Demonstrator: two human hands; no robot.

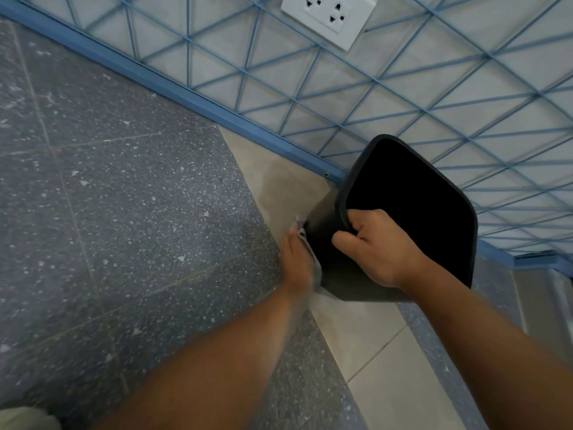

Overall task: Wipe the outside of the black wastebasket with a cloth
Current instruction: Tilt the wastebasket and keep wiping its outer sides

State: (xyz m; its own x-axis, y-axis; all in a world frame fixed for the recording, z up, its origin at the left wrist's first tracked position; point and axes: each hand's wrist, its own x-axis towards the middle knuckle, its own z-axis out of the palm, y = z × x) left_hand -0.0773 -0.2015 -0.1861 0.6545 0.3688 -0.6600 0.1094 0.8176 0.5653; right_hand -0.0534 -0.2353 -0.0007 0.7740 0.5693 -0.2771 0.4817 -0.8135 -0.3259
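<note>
Two bare forearms in view, no sleeves, no watch, no rings or bands visible. Left hand slightly motion-blurred, edges soft. Right hand sharp, knuckles and thumb clearly outlined. Nails short where visible. No gloves.

No readable text, labels, brands or nos. anywhere. Wall socket: plain white plate, holes only, no markings legible. Black wastebasket: no logo or sticker visible on rim or side. Cloth: blurred, no print visible. Floor tiles and wall pattern: no writing.
</note>
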